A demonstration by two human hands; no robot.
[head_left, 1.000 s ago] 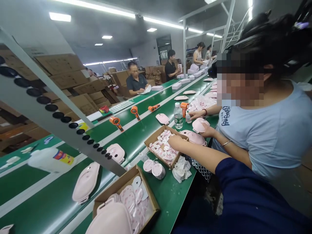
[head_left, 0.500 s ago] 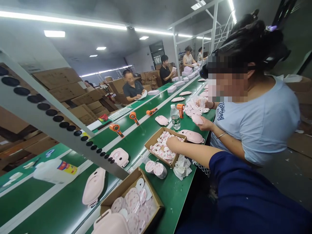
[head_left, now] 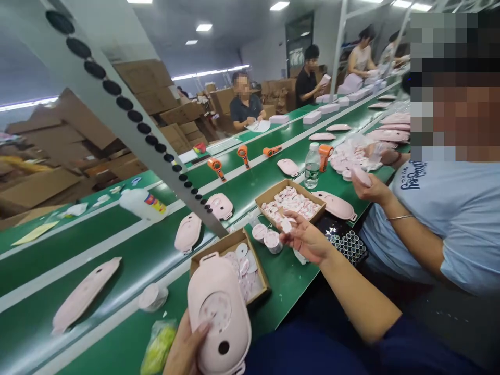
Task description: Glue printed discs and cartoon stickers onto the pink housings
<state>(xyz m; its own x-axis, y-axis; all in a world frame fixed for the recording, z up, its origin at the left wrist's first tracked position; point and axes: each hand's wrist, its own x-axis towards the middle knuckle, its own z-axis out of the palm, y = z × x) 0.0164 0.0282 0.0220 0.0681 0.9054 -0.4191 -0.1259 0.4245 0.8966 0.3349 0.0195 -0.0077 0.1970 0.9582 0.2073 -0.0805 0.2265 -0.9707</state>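
Note:
My left hand [head_left: 186, 341] grips a pale pink plastic shell [head_left: 233, 320] with a round printed disc in its recess and a dark hole below. The thumb lies on the disc's edge. My right hand [head_left: 310, 240] is pinching a small white cut piece [head_left: 287, 225], perhaps paper or a sticker, above the near edge of a cardboard box [head_left: 318, 212] full of similar pieces. Partly behind the held shell stands another cardboard box [head_left: 258, 298] with round printed discs. Two rolls of round labels [head_left: 272, 241] are between the boxes.
More pink shells [head_left: 88, 294] lie along the green conveyor [head_left: 156, 268]. Nearby are a water bottle [head_left: 311, 166], orange handheld fans [head_left: 216, 169], a white jug [head_left: 136, 203] and a yellow-green packet [head_left: 158, 346]. A slanted metal post [head_left: 156, 125] crosses the left. A co-worker [head_left: 441, 208] sits at right.
My right hand has come out of the box of small pieces, back toward me, with a white piece in its fingers. The view has shifted; my left hand and its shell now show more fully.

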